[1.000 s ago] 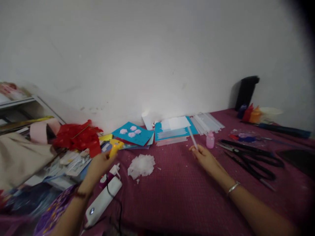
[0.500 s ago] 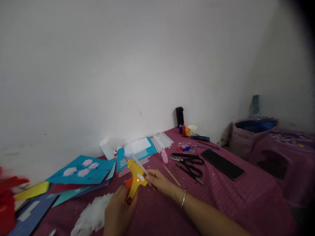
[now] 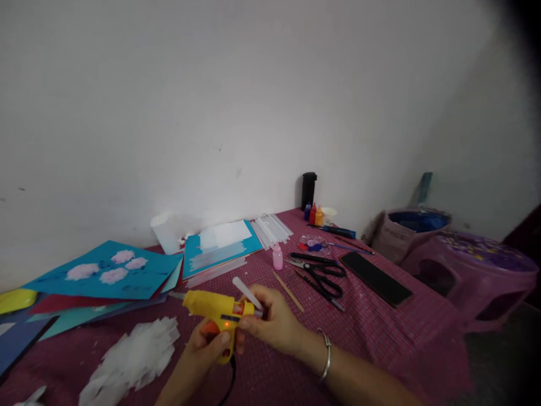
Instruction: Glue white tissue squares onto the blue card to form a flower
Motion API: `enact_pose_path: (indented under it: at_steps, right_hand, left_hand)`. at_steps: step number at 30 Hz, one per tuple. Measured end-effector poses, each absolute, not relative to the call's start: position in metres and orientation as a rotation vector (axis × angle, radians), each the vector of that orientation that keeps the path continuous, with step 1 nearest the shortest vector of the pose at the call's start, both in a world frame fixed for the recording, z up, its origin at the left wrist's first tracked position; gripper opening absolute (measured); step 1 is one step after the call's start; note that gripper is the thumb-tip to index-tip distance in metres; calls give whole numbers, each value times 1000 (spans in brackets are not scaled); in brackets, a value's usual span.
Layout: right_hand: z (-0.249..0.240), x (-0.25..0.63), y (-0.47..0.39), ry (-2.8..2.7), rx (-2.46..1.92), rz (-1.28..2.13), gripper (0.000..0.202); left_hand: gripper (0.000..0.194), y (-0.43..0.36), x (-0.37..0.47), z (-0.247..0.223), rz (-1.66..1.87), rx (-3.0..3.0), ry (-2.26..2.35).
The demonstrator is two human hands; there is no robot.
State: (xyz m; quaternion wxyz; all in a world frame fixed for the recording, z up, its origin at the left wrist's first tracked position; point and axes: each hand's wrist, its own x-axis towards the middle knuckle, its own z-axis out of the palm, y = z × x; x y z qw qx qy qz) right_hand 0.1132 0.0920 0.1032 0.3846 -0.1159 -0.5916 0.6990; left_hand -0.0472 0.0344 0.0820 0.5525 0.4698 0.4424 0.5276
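A yellow glue gun [image 3: 211,305] with a lit orange light lies level above the table, its nozzle pointing left. My left hand [image 3: 209,347] is wrapped round its handle, by the orange trigger. With fingers closed at the gun's rear end, my right hand [image 3: 273,318] holds a whitish translucent stick [image 3: 245,291] that slants up to the left. A cord hangs from the handle. Left of my left hand lies a pile of white sheer pieces [image 3: 135,355]. A pink bottle [image 3: 278,257] and a wooden stick [image 3: 288,291] are beyond my right hand.
Blue card with pink-white flowers [image 3: 114,270] rests on papers at the left. Blue and white sheets [image 3: 224,248] lie by the wall. Scissors [image 3: 321,270], a black phone [image 3: 376,278] and paint bottles [image 3: 313,214] are to the right. A pink stool [image 3: 469,282] stands beyond the table.
The glue gun has turned from steeply tilted to nearly level, showing its rear end. My right hand and the stick are now at that end. The view has shifted to the right.
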Motion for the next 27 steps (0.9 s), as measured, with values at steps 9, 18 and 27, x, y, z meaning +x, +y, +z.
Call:
enact_pose_path:
  at_steps: [9,18,27]
  right_hand:
    - [98,106,90,-1349,-2,2027,45]
    - [87,110,107,-1372,-212,1985,43]
    - [75,99,118,-1315,-508,1937,26]
  left_hand:
    - [35,25,-62,59,1210,853,799]
    - [32,42,-51,64,1366,830,823]
    - [22,37,-54,52,1552,862,1116]
